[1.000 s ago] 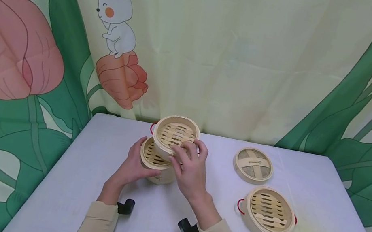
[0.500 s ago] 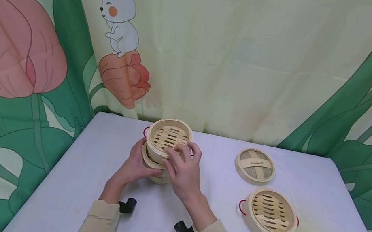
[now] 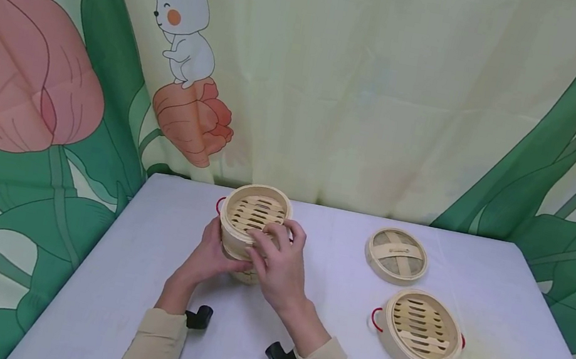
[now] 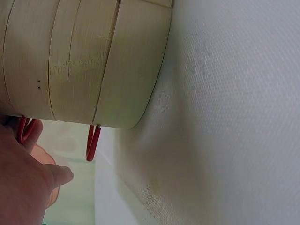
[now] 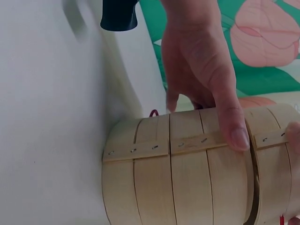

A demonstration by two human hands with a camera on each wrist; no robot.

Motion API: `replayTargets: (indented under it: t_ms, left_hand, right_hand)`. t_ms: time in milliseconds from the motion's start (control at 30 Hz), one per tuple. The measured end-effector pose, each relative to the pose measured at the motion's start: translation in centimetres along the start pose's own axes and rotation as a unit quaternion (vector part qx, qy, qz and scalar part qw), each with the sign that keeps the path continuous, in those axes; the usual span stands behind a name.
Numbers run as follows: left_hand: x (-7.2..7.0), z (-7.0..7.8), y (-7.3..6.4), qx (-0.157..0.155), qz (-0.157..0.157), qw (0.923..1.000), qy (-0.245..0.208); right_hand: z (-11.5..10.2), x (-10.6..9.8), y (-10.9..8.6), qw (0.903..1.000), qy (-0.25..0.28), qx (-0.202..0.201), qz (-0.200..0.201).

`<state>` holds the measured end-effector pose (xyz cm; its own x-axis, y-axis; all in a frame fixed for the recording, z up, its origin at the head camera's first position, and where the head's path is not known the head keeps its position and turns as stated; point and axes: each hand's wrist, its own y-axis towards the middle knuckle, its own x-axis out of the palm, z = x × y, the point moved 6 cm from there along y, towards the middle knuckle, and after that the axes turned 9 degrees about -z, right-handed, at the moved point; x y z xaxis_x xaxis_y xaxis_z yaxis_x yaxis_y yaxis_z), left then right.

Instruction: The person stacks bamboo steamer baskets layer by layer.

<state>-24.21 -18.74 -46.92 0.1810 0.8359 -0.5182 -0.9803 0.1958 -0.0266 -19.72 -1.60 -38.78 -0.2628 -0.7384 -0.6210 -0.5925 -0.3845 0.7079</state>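
A round bamboo steamer basket (image 3: 257, 212) with a slatted floor sits over a stack of similar baskets (image 5: 187, 173) in the head view. My right hand (image 3: 279, 267) pinches its near right rim between thumb and fingers. My left hand (image 3: 210, 252) curls round the stack just below, its thumb (image 5: 239, 136) lying across the front wall. In the right wrist view a narrow dark gap shows between the upper basket (image 5: 269, 173) and the stack. Red loop handles (image 4: 92, 143) stick out from the stack's side in the left wrist view.
To the right, another bamboo steamer basket (image 3: 420, 328) with red handles stands on the white tabletop (image 3: 328, 351). Behind it lies a round woven bamboo lid (image 3: 397, 255). A printed curtain (image 3: 371, 92) hangs behind the table. Black devices (image 3: 283, 358) project from the wrists.
The right hand has brought the upper basket left and down, from offset at the back right to lined up over the stack. My left hand stays round the stack.
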Motion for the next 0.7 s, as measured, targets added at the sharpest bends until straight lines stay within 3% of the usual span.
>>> replayTargets:
  t_ms: [367, 700]
  left_hand:
    - [0.0, 0.02, 0.09, 0.027, 0.015, 0.9995, 0.004]
    - [-0.01, 0.03, 0.08, 0.024, 0.013, 0.9996, -0.012]
  right_hand:
    - [-0.17, 0.74, -0.3, 0.9996, -0.016, 0.02, -0.015]
    - [-0.09, 0.93, -0.41, 0.9997, -0.022, 0.011, -0.007]
